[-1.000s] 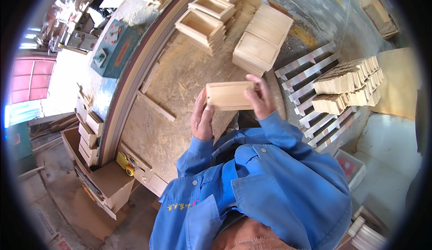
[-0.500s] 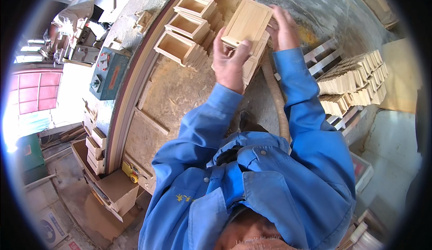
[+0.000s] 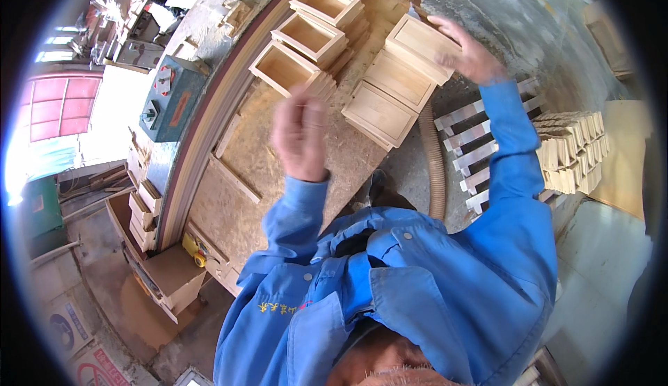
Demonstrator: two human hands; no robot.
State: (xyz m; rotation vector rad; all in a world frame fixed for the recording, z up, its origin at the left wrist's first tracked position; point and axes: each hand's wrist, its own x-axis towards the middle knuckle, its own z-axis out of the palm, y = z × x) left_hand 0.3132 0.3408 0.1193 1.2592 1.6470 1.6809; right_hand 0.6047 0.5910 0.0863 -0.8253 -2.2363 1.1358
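Observation:
Blurred by motion, my left hand [image 3: 300,135] is over the workbench, with its fingertips close to the nearest wooden frame [image 3: 283,68]; its grip is unclear. That frame tops one of three stacks, with a middle frame [image 3: 308,37] and a far frame [image 3: 325,2] behind it, all showing recessed centres. Fingers apart, my right hand [image 3: 471,53] is at the right end of a pale wooden panel [image 3: 421,46], its thumb over the edge. Nearer to me, a second panel [image 3: 398,80] and a third panel [image 3: 380,115] top the same row.
The workbench [image 3: 306,184] carries sawdust and a thin wooden strip [image 3: 236,181]. A ribbed hose [image 3: 431,170] hangs beside its right edge. On the right, stacked wooden pieces [image 3: 574,146] sit by a slatted pallet [image 3: 466,149]. A blue-green box [image 3: 167,101] stands left.
The panel that both hands held is now down on the far end of the right row. My left hand has moved left toward the frames; my right hand has opened and shifted right.

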